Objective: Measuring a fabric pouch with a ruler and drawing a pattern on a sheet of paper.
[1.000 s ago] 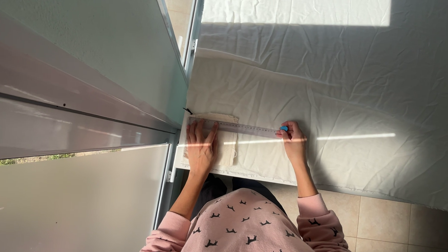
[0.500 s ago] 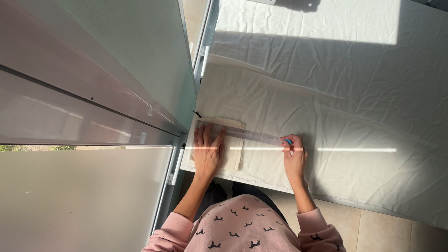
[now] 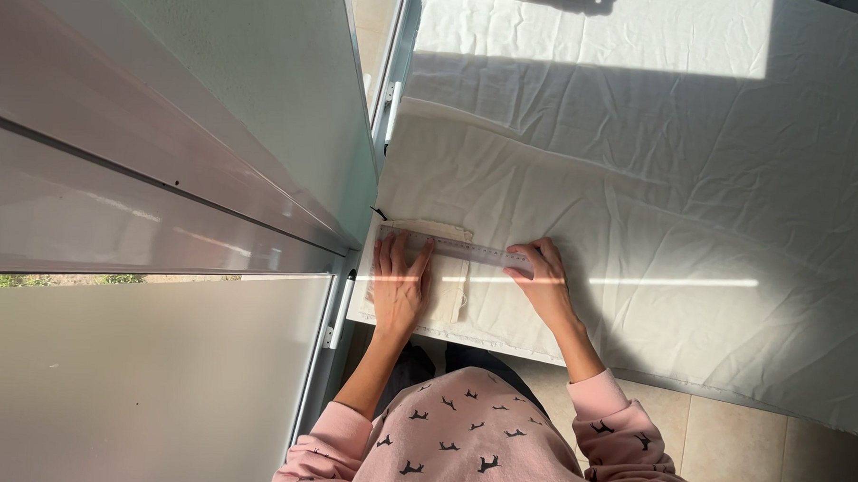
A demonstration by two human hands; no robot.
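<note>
- While frosted glass door panels (image 3: 165, 165) fill the left of view, nothing there in play; white metal latch (image 3: 336, 312) on frame edge, untouched.
- Left hand (image 3: 399, 280): flat, fingers spread, palm down on small beige fabric piece (image 3: 444, 287), fingertips up against ruler edge. Pressing, not gripping. Same hold as a second ago.
- Long clear plastic ruler (image 3: 467, 251): lying across top of fabric piece, left end near the table edge, right end under the other hand's fingers. Angle barely shifted versus earlier frames.
- Right hand (image 3: 542, 278): fingers down on ruler's right end, pinning it. Blue pen tip seen there earlier, not visible now; cannot tell if anything is pinched.
- White wrinkled cotton sheet (image 3: 659, 183) covering table, sun stripe across it just right of the hand.
- Net change: ruler reseated, both hands settled; reads as alignment set and held steady.
</note>
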